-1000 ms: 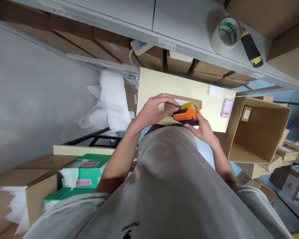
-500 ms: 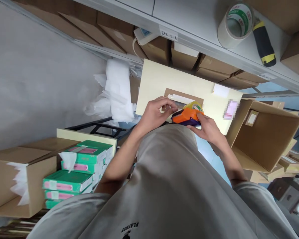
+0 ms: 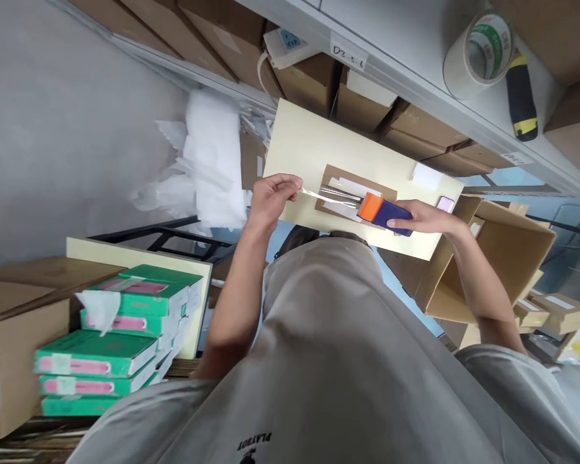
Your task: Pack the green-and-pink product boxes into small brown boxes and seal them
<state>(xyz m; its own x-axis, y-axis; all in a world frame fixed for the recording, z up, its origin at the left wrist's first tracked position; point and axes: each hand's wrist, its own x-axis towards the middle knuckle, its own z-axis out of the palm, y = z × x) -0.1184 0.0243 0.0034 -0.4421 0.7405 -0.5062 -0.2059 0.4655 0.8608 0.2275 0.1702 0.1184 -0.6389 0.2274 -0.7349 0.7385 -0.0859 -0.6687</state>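
Observation:
My right hand (image 3: 418,217) is wrapped round the handle of an orange and dark blue tape dispenser (image 3: 370,207). A shiny strip of clear tape (image 3: 336,195) stretches leftward from the dispenser. Its free end is pinched between the thumb and fingers of my left hand (image 3: 276,196). Beneath the strip lies a flat brown cardboard box (image 3: 332,173) with a white label on it, partly covered by the tape and dispenser. That box rests on a cream tabletop (image 3: 294,138).
Above the table, a shelf holds a tape roll (image 3: 454,67) and a black-yellow cutter (image 3: 522,96). An open carton (image 3: 493,258) stands at the right, a phone (image 3: 445,204) beside it. Green boxes (image 3: 101,351) are stacked at left, near white foam wrap (image 3: 212,154).
My hands have moved apart, the left one leftward and the right one rightward. Tape now spans between them over the box, and the dispenser has turned.

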